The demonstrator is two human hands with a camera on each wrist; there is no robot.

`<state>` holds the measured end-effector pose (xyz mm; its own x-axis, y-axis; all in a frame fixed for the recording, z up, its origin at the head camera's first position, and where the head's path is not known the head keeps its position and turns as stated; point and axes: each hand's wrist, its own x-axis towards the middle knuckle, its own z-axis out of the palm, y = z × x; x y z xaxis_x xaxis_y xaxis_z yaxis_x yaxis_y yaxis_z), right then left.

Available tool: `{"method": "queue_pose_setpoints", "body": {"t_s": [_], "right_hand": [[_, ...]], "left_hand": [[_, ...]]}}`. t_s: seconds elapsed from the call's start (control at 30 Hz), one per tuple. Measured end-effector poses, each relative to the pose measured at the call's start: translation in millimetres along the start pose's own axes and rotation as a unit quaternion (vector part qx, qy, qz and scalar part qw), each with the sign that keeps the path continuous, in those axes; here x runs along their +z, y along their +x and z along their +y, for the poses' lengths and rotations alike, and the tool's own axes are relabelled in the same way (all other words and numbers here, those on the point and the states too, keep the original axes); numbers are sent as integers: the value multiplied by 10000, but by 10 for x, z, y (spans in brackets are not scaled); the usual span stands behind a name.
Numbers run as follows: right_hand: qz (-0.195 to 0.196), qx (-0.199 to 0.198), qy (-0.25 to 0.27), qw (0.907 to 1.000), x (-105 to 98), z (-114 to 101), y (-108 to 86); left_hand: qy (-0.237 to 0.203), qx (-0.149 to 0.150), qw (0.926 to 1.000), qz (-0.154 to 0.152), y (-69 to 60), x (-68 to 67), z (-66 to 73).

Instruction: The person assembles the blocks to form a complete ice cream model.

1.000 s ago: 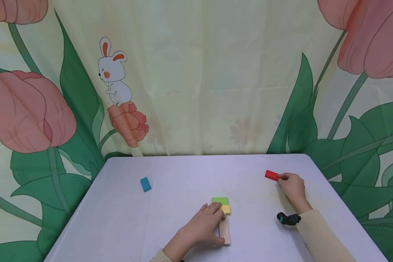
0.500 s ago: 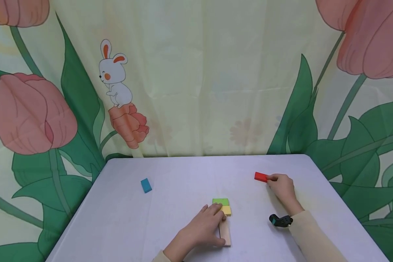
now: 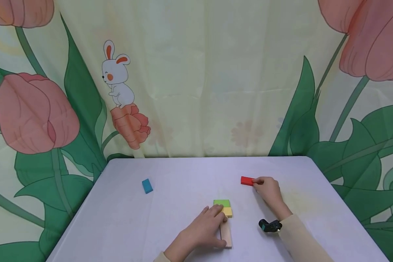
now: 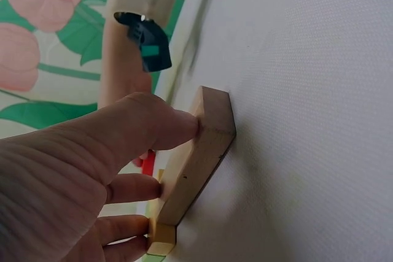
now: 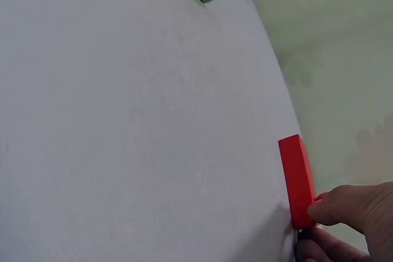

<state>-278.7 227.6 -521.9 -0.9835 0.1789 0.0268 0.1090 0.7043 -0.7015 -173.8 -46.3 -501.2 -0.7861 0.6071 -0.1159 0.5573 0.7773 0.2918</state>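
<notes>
My right hand (image 3: 269,193) pinches one end of a red block (image 3: 247,181) between thumb and fingers, at the back right of the white table. In the right wrist view the red block (image 5: 297,179) lies lengthwise out from the fingertips. Near the front, my left hand (image 3: 201,229) rests along a row of blocks. Its thumb and a finger touch a long plain wooden block (image 4: 195,170); other fingers touch the yellow block (image 4: 161,237) at its far end. A green block (image 3: 221,202) lies beyond the yellow one (image 3: 227,212). The left fingers partly cover the row.
A blue block (image 3: 147,186) lies alone at the back left of the table (image 3: 118,218). A black wrist device (image 3: 270,226) is on the right forearm. Behind the table's back edge hangs a curtain (image 3: 199,91) printed with tulips and a rabbit.
The right hand has moved left across the table, carrying the red block along and turning it slightly. The left hand stays on the row of blocks. The head view has shifted a little.
</notes>
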Motion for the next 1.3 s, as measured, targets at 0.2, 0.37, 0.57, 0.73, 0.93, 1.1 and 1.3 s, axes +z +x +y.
{"method": "queue_pose_setpoints", "body": {"t_s": [0.2, 0.37, 0.57, 0.73, 0.93, 1.1, 1.3], "right_hand": [[-96, -82, 13, 9999, 137, -121, -47], [-168, -36, 82, 9998, 220, -212, -88], [-208, -52, 100, 9997, 279, -296, -123], [-261, -95, 145, 9995, 327, -344, -129], [-323, -142, 162, 9992, 380, -387, -150], [-362, -162, 150, 9991, 415, -429, -167], [-424, -317, 208, 9984, 471, -466, -189]], "left_hand": [[-81, -102, 9998, -134, 15, -19, 12], [-61, -137, 9998, -155, 12, -26, 23], [-111, -157, 9997, -173, 23, -19, 22], [-159, -195, 9995, -212, 29, -17, 22], [-164, -202, 9994, -207, 34, -12, 12], [-148, -156, 9996, -164, 30, -12, 5], [-108, -159, 9997, -134, 25, -26, 8]]}}
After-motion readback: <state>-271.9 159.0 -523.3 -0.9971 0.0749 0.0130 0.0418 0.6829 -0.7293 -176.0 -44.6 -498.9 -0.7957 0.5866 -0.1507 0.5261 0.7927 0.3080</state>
